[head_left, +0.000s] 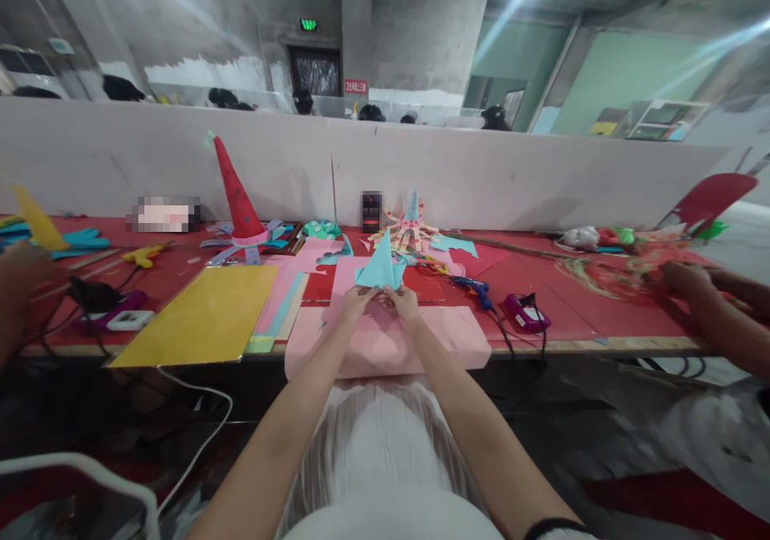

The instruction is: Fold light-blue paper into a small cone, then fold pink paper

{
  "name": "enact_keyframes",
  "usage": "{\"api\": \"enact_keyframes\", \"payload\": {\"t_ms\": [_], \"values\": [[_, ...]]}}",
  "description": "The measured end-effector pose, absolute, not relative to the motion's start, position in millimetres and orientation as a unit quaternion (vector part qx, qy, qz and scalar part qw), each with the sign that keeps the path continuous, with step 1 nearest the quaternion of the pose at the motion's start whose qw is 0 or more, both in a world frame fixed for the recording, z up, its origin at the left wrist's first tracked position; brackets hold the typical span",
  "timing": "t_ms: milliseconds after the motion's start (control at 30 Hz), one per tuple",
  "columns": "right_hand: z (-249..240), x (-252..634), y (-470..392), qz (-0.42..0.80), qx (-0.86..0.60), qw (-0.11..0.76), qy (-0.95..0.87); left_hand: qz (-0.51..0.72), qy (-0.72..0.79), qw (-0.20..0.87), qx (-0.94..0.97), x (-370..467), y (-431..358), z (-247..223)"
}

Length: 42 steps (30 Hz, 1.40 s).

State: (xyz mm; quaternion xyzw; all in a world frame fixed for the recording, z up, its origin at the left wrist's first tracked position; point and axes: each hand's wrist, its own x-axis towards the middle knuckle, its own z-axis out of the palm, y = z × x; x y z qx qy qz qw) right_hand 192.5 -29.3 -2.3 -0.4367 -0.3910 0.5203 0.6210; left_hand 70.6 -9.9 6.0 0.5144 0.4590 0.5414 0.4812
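A light blue piece of folded paper (pixel 378 265) rises to a point in front of me. My left hand (pixel 357 299) pinches its lower edge on the left, and my right hand (pixel 403 299) does the same on the right, the fingertips close together. Beneath my hands lies pink paper (pixel 445 335), which hangs over the table's front edge. Just behind stands a small blue cone (pixel 411 207) with a pink band and several paper strips spreading from it. Scissors with yellow handles (pixel 434 265) rest to the right of the folded paper, near a blue glue gun (pixel 475 290).
A yellow sheet (pixel 204 315) and a tall red cone (pixel 237 195) are on my left, with a yellow glue gun (pixel 144 255). Purple power sockets (pixel 526 313) with cords sit to the right. Other people's hands (pixel 686 279) work at both sides. A white partition (pixel 289 163) runs behind the table.
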Motion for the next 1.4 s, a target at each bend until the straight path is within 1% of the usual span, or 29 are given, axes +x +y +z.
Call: {"api": "enact_keyframes", "payload": {"t_ms": [133,500,633,800,1000,1100,1267,1400], "values": [[-1.6,192.7,-30.5,0.512,-0.442,0.614,-0.406,0.526,0.43,0.487,0.549,66.9,-10.8,4.3],[-0.2,192.8,-31.8,0.506,-0.442,0.61,-0.42,0.526,0.472,0.462,0.536,64.4,-11.2,5.0],[2.8,193.1,-33.9,0.506,-0.424,0.625,-0.417,0.535,0.485,0.432,0.54,61.6,-12.9,7.0],[0.7,194.2,-32.1,0.524,-0.401,0.639,-0.396,0.539,0.483,0.445,0.528,62.5,-15.1,11.1],[-1.2,192.6,-31.7,0.504,-0.404,0.642,-0.412,0.535,0.5,0.419,0.537,62.0,-13.0,9.2],[1.2,192.8,-33.8,0.508,-0.408,0.643,-0.402,0.549,0.481,0.441,0.523,63.1,-11.1,5.4],[5.2,194.6,-38.6,0.469,-0.434,0.685,-0.351,0.593,0.399,0.549,0.434,67.4,-11.3,4.7],[6.2,194.4,-39.7,0.467,-0.428,0.668,-0.391,0.593,0.402,0.555,0.423,67.0,-9.3,2.7]]}}
